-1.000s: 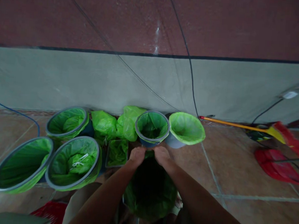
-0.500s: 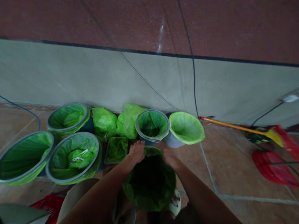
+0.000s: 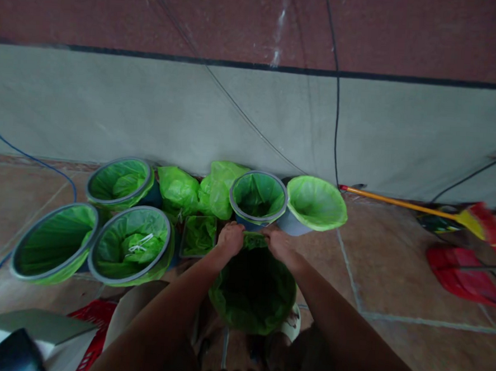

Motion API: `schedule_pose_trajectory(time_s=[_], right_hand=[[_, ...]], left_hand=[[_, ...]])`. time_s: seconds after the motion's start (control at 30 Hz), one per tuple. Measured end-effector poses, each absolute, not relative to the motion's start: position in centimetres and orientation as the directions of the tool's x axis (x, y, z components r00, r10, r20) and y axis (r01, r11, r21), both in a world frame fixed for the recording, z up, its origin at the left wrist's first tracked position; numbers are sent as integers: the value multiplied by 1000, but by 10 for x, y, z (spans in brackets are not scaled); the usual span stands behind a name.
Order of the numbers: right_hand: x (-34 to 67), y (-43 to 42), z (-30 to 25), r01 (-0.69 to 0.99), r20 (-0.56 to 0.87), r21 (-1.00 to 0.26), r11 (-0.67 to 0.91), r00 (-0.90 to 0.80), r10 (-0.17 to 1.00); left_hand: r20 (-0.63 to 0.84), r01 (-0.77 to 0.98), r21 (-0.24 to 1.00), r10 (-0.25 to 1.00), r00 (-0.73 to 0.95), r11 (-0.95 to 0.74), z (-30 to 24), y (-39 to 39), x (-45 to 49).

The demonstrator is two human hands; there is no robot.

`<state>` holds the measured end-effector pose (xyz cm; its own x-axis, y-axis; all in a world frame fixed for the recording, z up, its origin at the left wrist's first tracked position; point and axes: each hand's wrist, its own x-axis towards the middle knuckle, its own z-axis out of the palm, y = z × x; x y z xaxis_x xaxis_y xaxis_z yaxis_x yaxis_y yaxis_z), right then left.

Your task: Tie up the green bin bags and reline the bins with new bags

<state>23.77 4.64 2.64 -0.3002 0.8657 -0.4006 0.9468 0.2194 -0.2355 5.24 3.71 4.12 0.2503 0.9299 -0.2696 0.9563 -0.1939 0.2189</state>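
Observation:
A bin lined with a green plastic bag stands between my legs, its dark inside facing up at me. At the far side of its mouth, my left hand [image 3: 231, 238] is closed on the edge of the bin liner [image 3: 250, 319]. Just to the right, my right hand [image 3: 277, 242] grips the same far edge, with a short stretch of green plastic between the two. My fingertips are partly hidden. Directly beyond my hands are a grey-rimmed lined bin [image 3: 259, 200] and a pale bin with a light green liner [image 3: 316, 203].
Several lined bins [image 3: 133, 245] are grouped at the left. Green bags [image 3: 178, 189] lie by the wall beside a small lined basket [image 3: 198, 235]. A broom [image 3: 402, 202] and a red dustpan [image 3: 457, 271] are at the right. A red crate [image 3: 92, 317] sits low left.
My hands have come closer together along the far edge of the liner. The view has shifted, so bins and wall sit slightly higher and the left bins further right.

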Motion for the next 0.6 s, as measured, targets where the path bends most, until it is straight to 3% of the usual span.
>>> schedule_pose_trajectory(time_s=[0.27, 0.6], right_hand=[[241, 41, 11, 969, -428, -135, 208, -247, 870], [242, 41, 2, 990, -445, -80, 115, -138, 885]], left_hand=[[-332, 942, 214, 888, 319, -258, 27, 38, 52], [-461, 971, 154, 856, 233, -181, 36, 35, 59]])
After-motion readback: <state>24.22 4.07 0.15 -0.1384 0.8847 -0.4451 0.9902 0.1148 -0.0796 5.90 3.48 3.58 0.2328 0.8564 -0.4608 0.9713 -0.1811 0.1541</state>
